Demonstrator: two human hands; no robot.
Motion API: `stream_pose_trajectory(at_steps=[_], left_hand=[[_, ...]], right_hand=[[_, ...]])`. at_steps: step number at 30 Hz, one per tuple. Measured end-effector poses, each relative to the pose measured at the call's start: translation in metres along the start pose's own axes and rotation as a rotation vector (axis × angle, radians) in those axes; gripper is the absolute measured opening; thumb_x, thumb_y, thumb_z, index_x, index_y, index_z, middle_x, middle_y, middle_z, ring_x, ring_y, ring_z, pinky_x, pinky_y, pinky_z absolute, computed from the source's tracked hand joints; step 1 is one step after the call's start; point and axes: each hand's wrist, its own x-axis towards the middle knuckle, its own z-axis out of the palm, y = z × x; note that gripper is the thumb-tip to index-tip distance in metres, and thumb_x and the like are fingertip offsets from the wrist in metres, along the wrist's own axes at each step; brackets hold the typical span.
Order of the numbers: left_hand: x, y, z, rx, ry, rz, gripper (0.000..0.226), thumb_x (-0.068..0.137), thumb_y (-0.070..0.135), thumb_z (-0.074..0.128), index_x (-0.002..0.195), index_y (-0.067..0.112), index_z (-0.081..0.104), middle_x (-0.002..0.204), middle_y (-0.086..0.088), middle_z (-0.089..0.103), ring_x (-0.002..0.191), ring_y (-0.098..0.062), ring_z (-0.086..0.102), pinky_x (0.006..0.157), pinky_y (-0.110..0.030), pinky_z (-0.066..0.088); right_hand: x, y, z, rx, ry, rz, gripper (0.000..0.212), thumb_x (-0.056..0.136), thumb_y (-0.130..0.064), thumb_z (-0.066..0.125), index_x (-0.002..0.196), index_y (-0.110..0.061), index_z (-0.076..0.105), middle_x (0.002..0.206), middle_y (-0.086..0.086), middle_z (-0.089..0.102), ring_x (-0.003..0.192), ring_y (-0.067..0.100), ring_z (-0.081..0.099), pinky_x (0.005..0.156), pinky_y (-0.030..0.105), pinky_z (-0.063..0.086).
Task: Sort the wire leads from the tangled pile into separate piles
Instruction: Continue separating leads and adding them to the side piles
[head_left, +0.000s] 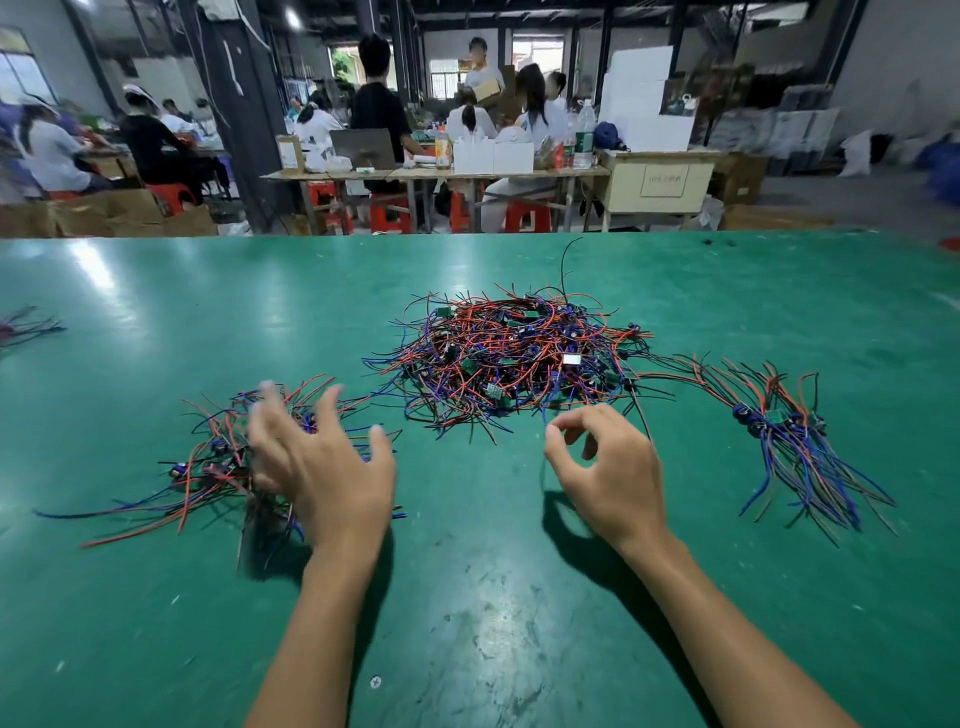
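Lying mid-worktop (156, 322), the tangled pile (514, 358) sits between a left pile (218, 457) and a right pile (789, 431). Left hand (322, 467), blurred, spreads released over the left pile; right hand (608, 467) apparently pinches a thin lead from the tangle.

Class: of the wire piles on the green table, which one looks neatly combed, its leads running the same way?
The pile at the right: its leads lie roughly parallel, unlike the tangled ones.
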Motion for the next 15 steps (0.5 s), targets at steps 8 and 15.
stream_pose_trajectory(at_steps=[8,15], left_hand=[[-0.047,0.04,0.024,-0.555,-0.586,0.386,0.065,0.089,0.018,0.071,0.148,0.025,0.044,0.132,0.003,0.061,0.122,-0.011,0.056,0.107,-0.035,0.043],[-0.052,0.038,0.021,-0.789,-0.62,0.19,0.055,0.077,0.038,0.052,0.125,0.014,0.063,0.086,0.006,0.065,0.07,0.001,0.058,0.07,-0.021,0.05]], right_hand=[[-0.013,-0.032,-0.003,0.172,0.072,-0.418,0.006,0.092,-0.018,0.066,0.086,-0.016,0.068,0.079,-0.008,0.059,0.059,0.005,0.046,0.056,0.027,0.047],[-0.028,-0.049,0.002,0.246,-0.005,-0.542,0.011,0.092,-0.018,0.065,0.086,-0.011,0.071,0.071,-0.004,0.059,0.057,0.002,0.04,0.056,0.016,0.04]])
